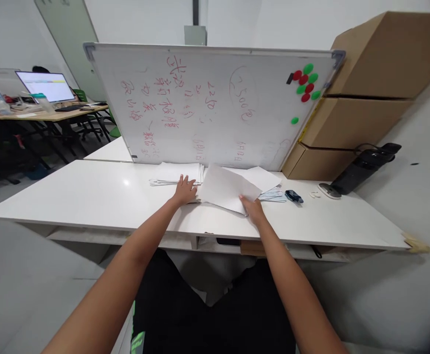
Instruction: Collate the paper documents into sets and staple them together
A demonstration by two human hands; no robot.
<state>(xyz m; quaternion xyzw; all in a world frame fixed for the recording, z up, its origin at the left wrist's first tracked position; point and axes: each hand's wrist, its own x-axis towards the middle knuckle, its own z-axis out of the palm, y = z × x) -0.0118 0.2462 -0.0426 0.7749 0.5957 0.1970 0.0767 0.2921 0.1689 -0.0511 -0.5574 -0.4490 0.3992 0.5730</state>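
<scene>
My right hand [254, 209] pinches the lower right corner of white paper [228, 188], thumb on top and the other fingers hidden beneath. The paper is tilted above the white desk [100, 194]; whether it is one sheet or several I cannot tell. My left hand [185, 190], fingers spread, rests at the front right edge of a stack of white paper [180, 172]. A thin dark-edged item shows under that hand, too small to name. More white paper [261, 178] lies behind the held paper, with bluish printed sheets [273, 195] partly under it.
A whiteboard [215, 103] with red writing and round magnets leans upright behind the papers. Stacked cardboard boxes [366, 120], a black bottle [364, 167], a computer mouse [329, 191] and a small dark blue object [293, 196] stand or lie at right. An open shelf [178, 239] runs below the desktop.
</scene>
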